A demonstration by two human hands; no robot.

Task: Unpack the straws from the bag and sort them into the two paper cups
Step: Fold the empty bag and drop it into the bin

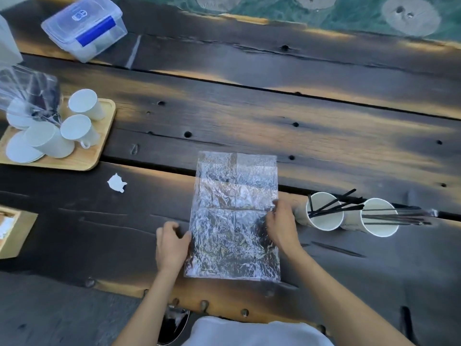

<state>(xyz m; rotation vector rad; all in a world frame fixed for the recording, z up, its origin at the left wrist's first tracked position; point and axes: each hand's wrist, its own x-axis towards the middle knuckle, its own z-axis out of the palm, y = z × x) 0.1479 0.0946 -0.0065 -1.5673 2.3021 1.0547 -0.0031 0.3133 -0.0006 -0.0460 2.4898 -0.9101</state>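
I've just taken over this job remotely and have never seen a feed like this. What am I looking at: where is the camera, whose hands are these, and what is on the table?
There is no machine here. A person works with bare hands, and the single picture comes from a wide-angle camera on their head, looking forward and down, so the edges look bent.

The left hand rests at the left edge of a flat, crinkled clear bag on the dark wooden table. The right hand pinches the bag's right edge. The bag looks empty.

To the right stand two paper cups, each with black straws in it.

At far left, a wooden tray holds upturned white cups and another plastic bag. A clear lidded box sits at the top left, and a white paper scrap lies near the tray.
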